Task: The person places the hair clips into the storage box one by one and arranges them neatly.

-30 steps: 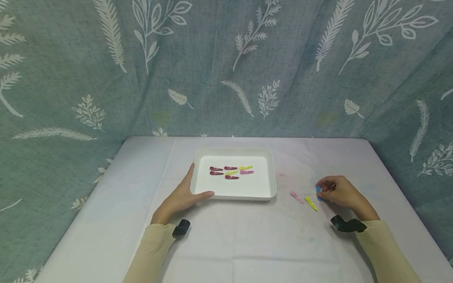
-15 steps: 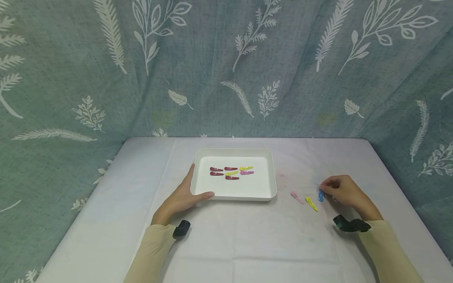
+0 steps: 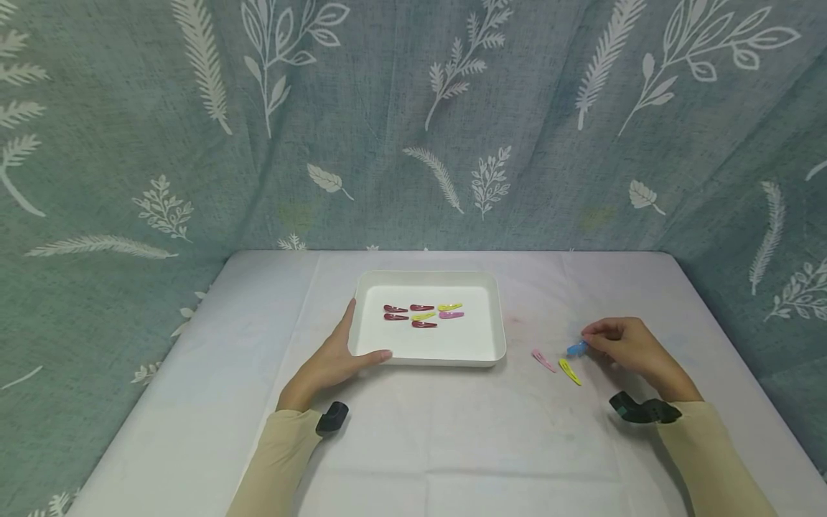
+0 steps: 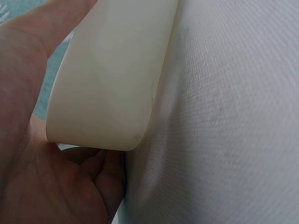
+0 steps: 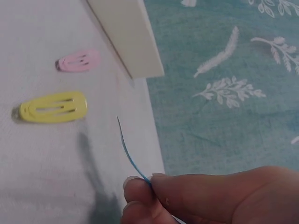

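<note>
My right hand (image 3: 629, 352) pinches a blue hair clip (image 3: 577, 348) between thumb and fingertips; in the right wrist view the blue clip (image 5: 126, 150) is seen edge-on, above the cloth. To its left lie a yellow clip (image 3: 570, 372) and a pink clip (image 3: 543, 360) on the cloth. My left hand (image 3: 332, 362) rests around the near left corner of a white tray (image 3: 446, 352), thumb along the front wall and fingers at the left side. Several dark red clips (image 3: 423, 324), two yellow ones (image 3: 449, 307) and a purple-pink clip (image 3: 451, 315) lie inside the tray.
A white cloth (image 3: 491, 438) covers the table. Behind it hangs a blue-green curtain (image 3: 388, 143) with white leaf prints. A dark wrist device (image 3: 642, 409) sits at the right cuff, another (image 3: 332, 418) at the left.
The blue clip has turned in my right fingers, from hidden mostly by them to pointing left. The right hand has shifted slightly right. The left hand and tray have stayed still.
</note>
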The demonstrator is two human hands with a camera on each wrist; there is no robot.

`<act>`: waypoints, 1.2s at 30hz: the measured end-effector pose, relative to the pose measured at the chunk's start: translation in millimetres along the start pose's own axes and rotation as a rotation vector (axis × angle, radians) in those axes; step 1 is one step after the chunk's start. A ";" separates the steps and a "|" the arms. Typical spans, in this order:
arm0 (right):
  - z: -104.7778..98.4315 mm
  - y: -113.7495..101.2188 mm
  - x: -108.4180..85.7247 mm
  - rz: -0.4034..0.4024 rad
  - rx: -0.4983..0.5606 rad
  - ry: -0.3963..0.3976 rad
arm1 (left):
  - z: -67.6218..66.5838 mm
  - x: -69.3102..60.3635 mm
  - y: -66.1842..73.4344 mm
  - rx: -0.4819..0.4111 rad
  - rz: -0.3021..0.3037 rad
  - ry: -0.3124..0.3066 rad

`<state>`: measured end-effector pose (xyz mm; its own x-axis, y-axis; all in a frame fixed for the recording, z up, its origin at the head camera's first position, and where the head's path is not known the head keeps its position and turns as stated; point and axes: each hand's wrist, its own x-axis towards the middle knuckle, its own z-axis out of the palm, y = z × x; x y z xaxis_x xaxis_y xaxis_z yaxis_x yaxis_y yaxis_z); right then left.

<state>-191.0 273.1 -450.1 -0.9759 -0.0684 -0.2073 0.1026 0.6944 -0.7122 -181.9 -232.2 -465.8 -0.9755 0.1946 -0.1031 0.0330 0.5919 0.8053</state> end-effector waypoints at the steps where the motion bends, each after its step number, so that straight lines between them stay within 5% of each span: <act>1: -0.6 -0.9 -0.3 0.000 0.009 -0.003 | -0.1 -0.1 -0.1 0.002 -0.001 0.001; 12: -7.3 -9.2 -6.7 -0.031 0.166 -0.055 | -0.9 -0.9 -0.3 0.033 -0.052 0.003; 24: -2.0 -19.2 -6.0 -0.076 0.380 -0.117 | -0.3 -1.0 0.5 0.001 -0.027 0.006; 36: 7.6 -52.1 6.1 -0.133 0.510 -0.197 | 0.0 0.4 -1.5 0.021 -0.045 0.005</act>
<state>-200.8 231.1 -419.4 -0.9372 -0.2985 -0.1802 0.1090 0.2399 -0.9647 -182.4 -233.0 -467.1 -0.9772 0.1631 -0.1358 -0.0065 0.6166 0.7873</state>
